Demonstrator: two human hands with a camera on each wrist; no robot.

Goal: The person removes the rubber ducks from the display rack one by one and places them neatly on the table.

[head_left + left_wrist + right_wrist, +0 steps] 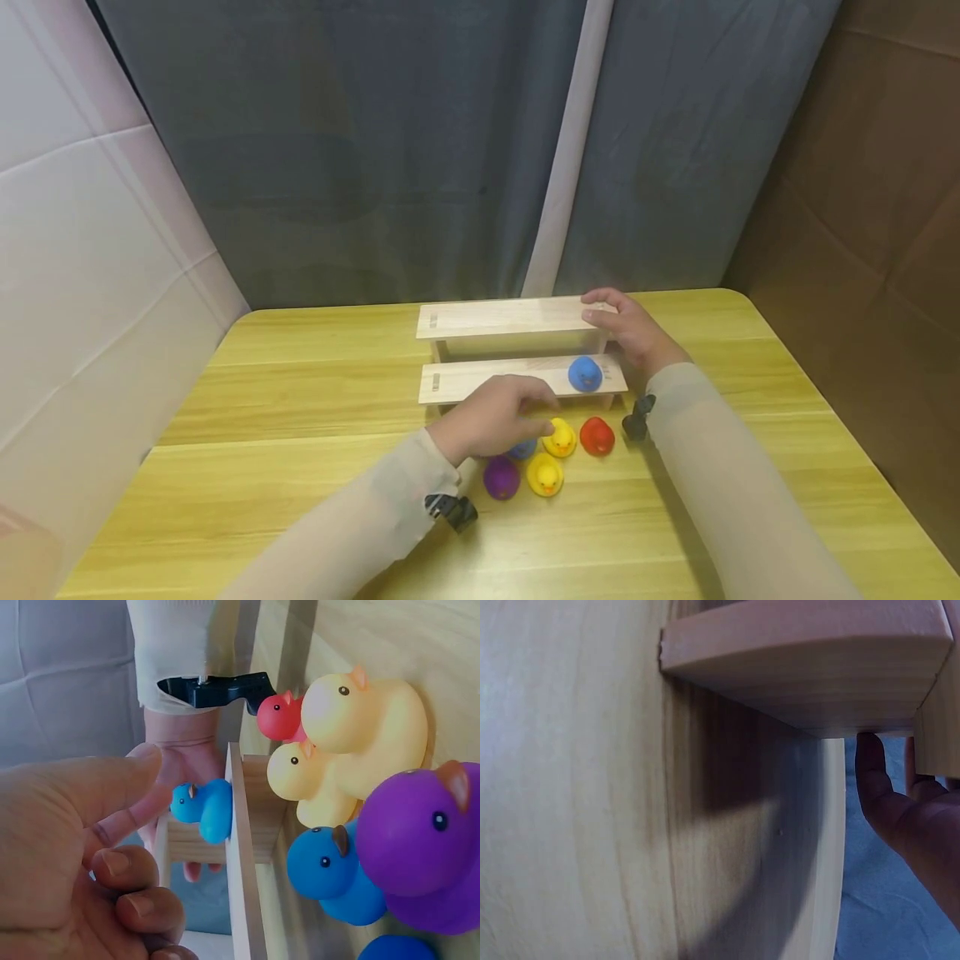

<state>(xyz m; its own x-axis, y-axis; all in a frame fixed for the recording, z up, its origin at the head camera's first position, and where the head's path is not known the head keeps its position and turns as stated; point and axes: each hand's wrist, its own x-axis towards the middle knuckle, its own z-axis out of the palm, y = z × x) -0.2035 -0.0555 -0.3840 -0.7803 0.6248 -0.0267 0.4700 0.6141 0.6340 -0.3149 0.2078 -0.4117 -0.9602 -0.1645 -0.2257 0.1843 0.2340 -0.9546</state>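
Observation:
My left hand (498,412) hovers over several rubber ducks in front of a two-step wooden stand. Its fingers are loosely bent, with nothing between thumb and fingertips. Beneath and beside it are a purple duck (416,847), a blue duck (334,874) partly hidden in the head view, and two yellow ducks (545,475). A red duck (597,436) sits to their right. Another blue duck (585,374) stands on the lower step (487,379), near its right end. My right hand (637,333) grips the right end of the upper step (502,317), with fingers behind its side support (817,682).
The stand is on a yellow wood-grain table (315,400), close to its back edge. A grey curtain (360,167) hangs behind, a white cloth (97,250) on the left and a brown one (862,208) on the right. Each wrist carries a black camera mount (453,510).

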